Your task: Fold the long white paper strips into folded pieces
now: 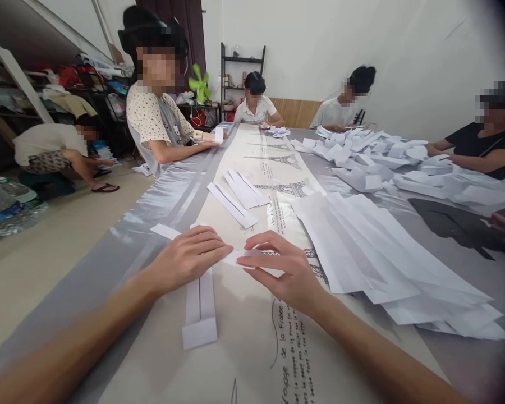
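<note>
A white paper piece (234,257) sits over the middle of the table at the near end, between the two hands, its exposed part a small, flat, smooth-faced panel with crisp edges. The left hand (189,255) lies palm down over its left part, fingers close together and gently curved; the hand hides its underside, so whether it grips the paper cannot be told. The right hand (288,272) pinches the right end between thumb and forefinger, the other fingers arched loosely apart. Beneath the left hand runs a folded strip (200,297), narrow and matt, a dark slit down its centre and a squarish flap across its near end. Farther along lie more long, slitted strips (232,205), flat and straight-sided. To the right, large thin sheets (362,247) overlap in a fan, slightly rippled, and beyond them spreads a loose heap of creased, angular paper pieces (357,154). The tablecloth (122,275) is grey with a satiny sheen, its pale central band printed with dark lattice towers and script.
</note>
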Available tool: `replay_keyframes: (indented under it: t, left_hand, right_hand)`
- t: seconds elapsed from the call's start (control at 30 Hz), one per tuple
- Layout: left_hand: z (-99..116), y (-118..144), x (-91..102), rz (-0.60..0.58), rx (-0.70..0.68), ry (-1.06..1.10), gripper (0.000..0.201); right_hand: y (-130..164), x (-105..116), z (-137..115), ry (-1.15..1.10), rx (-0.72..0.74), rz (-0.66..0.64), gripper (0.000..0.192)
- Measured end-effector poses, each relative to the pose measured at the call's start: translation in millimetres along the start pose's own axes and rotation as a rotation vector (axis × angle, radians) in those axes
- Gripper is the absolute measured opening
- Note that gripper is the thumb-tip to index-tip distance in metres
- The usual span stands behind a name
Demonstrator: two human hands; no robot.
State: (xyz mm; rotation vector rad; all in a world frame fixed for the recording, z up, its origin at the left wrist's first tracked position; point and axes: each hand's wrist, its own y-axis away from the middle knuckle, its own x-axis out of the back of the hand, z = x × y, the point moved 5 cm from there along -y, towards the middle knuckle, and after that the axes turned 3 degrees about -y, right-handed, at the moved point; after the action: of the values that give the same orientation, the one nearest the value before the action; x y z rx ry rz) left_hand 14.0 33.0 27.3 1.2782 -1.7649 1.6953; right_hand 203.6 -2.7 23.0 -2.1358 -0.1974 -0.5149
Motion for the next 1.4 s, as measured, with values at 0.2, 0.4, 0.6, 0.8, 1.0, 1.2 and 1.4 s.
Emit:
replay_keyframes:
  t: [0.2, 0.4, 0.6, 0.8, 1.0, 1.2, 1.4]
  left_hand:
    - [-4, 2, 3.8, -0.007, 0.015, -0.070, 0.019]
    - [11, -6, 9.9, -0.019, -0.006, -0.046, 0.029]
    - [14, -6, 13.0, -0.036, -0.059, 0.057, 0.034]
    - [15, -5, 13.1, -0.025, -0.041, 0.036, 0.026]
    - [14, -1, 7.9, -0.023, -0.008, -0.062, 0.022]
    - [-13, 10, 7.3, -0.124, 0.234, 0.004, 0.027]
    - [-56, 26, 14.6, -0.419, 0.567, 0.465, 0.031]
  right_hand:
    - [-2, 6, 1, 0.049, 0.036, -0.007, 0.022]
    - [-2, 3, 12, -0.210, -0.279, -0.169, 0.040]
    - [3, -5, 21, -0.432, -0.420, -0.305, 0.043]
    - [2, 2, 18, -0.353, -0.385, -0.307, 0.030]
    - [-4, 8, 5, -0.200, -0.195, -0.176, 0.017]
    - [-3, 26, 21, -0.198, -0.408, 0.154, 0.006]
    - [9, 45, 52, -0.328, -0.723, 0.447, 0.012]
